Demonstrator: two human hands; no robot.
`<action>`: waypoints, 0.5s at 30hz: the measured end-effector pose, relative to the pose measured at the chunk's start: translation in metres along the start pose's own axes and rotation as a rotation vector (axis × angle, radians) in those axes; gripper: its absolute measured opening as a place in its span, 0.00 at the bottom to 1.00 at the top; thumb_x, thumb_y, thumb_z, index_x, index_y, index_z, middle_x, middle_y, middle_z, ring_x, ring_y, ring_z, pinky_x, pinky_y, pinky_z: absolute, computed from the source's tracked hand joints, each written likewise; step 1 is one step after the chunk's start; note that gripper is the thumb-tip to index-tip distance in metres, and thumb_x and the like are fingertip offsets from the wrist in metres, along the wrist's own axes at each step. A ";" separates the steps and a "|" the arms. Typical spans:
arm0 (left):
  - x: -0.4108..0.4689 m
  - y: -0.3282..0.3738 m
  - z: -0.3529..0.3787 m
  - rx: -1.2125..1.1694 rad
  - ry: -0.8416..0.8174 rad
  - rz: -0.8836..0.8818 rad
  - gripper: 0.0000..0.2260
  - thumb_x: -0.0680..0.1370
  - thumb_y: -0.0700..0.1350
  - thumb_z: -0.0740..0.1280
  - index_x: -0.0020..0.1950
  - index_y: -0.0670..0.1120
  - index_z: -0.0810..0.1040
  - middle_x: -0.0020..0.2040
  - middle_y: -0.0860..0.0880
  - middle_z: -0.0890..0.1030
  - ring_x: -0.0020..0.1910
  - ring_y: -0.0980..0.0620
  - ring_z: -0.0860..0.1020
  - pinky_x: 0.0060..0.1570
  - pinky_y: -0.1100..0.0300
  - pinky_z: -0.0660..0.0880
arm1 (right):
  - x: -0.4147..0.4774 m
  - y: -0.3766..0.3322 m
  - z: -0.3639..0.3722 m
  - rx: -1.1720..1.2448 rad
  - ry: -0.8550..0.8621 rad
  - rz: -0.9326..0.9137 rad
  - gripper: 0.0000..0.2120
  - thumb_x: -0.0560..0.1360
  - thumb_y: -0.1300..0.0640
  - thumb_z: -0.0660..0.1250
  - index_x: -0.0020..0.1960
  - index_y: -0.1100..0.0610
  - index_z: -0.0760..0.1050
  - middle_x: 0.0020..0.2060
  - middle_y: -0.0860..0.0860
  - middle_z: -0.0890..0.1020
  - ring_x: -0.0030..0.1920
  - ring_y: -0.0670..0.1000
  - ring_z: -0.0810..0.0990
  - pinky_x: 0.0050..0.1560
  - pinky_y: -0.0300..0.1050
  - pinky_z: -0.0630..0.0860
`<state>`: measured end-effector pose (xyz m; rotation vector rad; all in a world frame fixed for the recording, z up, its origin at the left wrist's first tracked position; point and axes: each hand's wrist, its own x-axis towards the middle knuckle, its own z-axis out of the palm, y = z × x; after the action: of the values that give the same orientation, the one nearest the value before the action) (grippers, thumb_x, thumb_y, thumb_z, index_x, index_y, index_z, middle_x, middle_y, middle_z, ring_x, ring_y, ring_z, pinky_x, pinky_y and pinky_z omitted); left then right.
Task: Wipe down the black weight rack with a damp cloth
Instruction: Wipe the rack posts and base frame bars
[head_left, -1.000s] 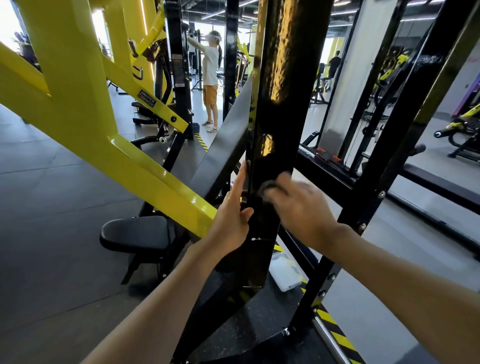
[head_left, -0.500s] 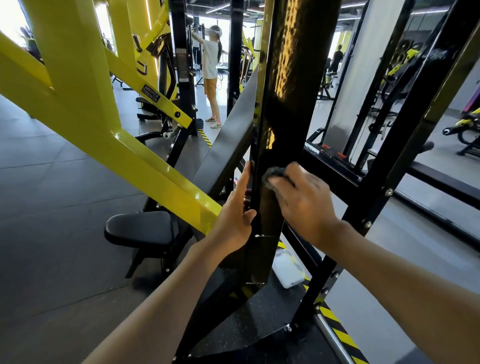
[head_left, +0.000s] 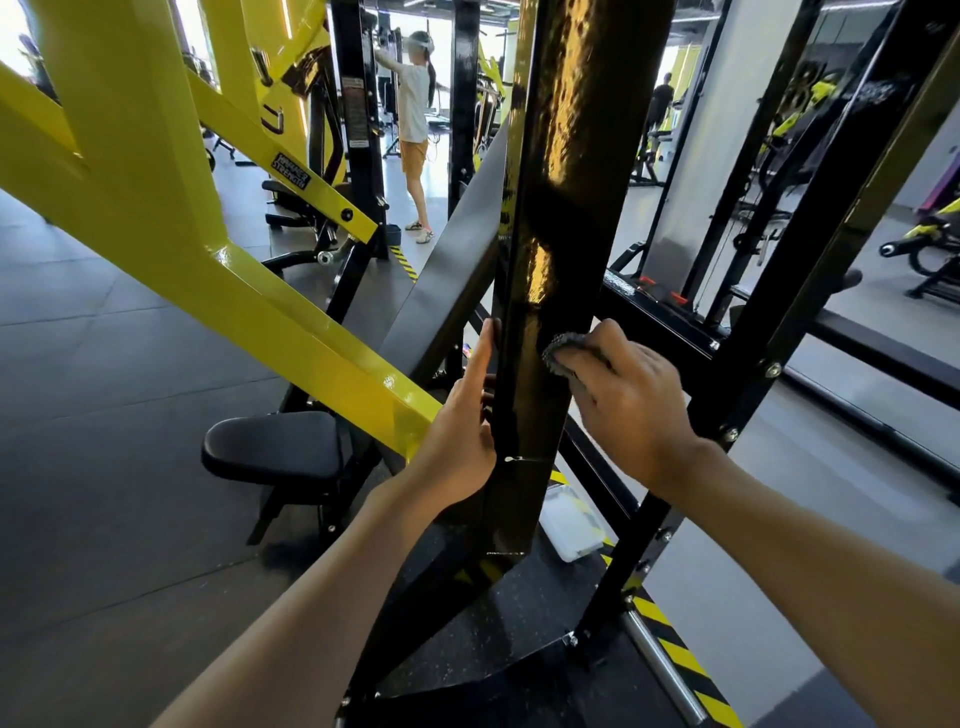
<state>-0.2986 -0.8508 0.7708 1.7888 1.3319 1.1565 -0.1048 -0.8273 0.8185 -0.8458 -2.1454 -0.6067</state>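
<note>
Black rack post, wipe in progress

Black glossy upright post (head_left: 566, 208) of the weight rack: fixed and rigid, probably slick paint. Grey cloth (head_left: 557, 354) is wadded, looks soft and light, pressed on the post's front face. Right grip (head_left: 628, 405) curls round the cloth, pinning it to the post. Left grip (head_left: 457, 431) spread flat, fingers straight along the post's left edge, bracing. Yellow frame (head_left: 156, 208) left of the post. Likely best to keep the cloth bunched in the palm.
</note>
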 end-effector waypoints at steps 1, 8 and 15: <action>-0.001 -0.003 0.001 0.004 -0.010 -0.002 0.52 0.77 0.28 0.65 0.73 0.76 0.38 0.67 0.56 0.71 0.64 0.55 0.74 0.63 0.51 0.76 | -0.004 -0.004 0.004 -0.005 -0.017 0.001 0.06 0.75 0.64 0.68 0.51 0.60 0.81 0.45 0.57 0.79 0.37 0.57 0.81 0.36 0.53 0.80; -0.016 -0.013 0.009 0.046 -0.073 -0.108 0.51 0.78 0.31 0.65 0.71 0.76 0.35 0.58 0.68 0.70 0.53 0.69 0.75 0.61 0.60 0.76 | 0.000 -0.013 0.006 0.000 -0.075 -0.017 0.07 0.73 0.63 0.72 0.51 0.60 0.81 0.48 0.56 0.79 0.38 0.55 0.81 0.37 0.49 0.80; -0.034 0.003 0.018 0.274 -0.043 -0.173 0.50 0.75 0.31 0.62 0.73 0.67 0.28 0.68 0.62 0.66 0.60 0.68 0.70 0.66 0.65 0.67 | -0.004 -0.024 0.024 0.017 -0.090 -0.146 0.06 0.72 0.63 0.71 0.48 0.59 0.81 0.46 0.55 0.78 0.37 0.55 0.82 0.38 0.47 0.79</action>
<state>-0.2844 -0.8839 0.7560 1.8300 1.6475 0.8723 -0.1314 -0.8295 0.7965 -0.7242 -2.3060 -0.6328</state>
